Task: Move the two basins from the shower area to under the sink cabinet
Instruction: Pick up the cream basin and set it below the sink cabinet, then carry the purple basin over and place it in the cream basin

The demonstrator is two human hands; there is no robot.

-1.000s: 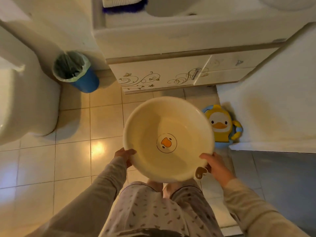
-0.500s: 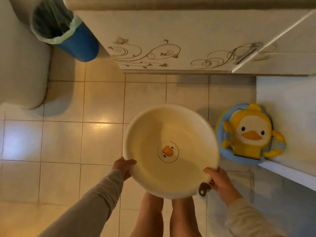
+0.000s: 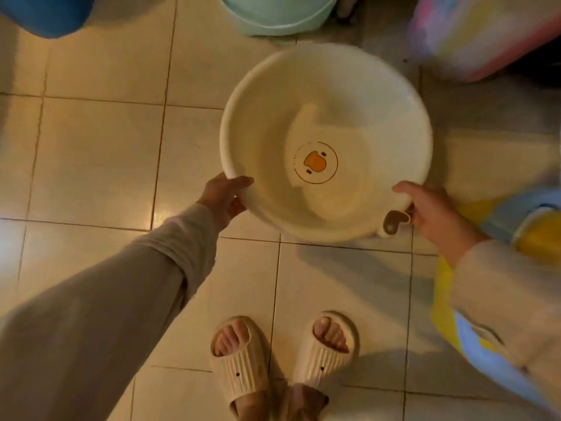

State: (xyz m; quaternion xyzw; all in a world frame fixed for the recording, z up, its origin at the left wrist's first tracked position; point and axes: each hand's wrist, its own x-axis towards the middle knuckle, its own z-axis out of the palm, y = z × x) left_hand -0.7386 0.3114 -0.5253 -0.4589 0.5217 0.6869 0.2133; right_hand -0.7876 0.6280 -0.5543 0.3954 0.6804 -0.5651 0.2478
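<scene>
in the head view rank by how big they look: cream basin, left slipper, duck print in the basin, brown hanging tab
1. cream basin
2. left slipper
3. duck print
4. brown tab
The slipper lies farther from the camera than the basin, so its true size is less sure.

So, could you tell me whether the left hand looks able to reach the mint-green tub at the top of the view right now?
Probably not yet. The left hand is shut on the cream basin, as is the right hand, and the basin lies between it and the mint-green tub. It would have to let go first.
</scene>
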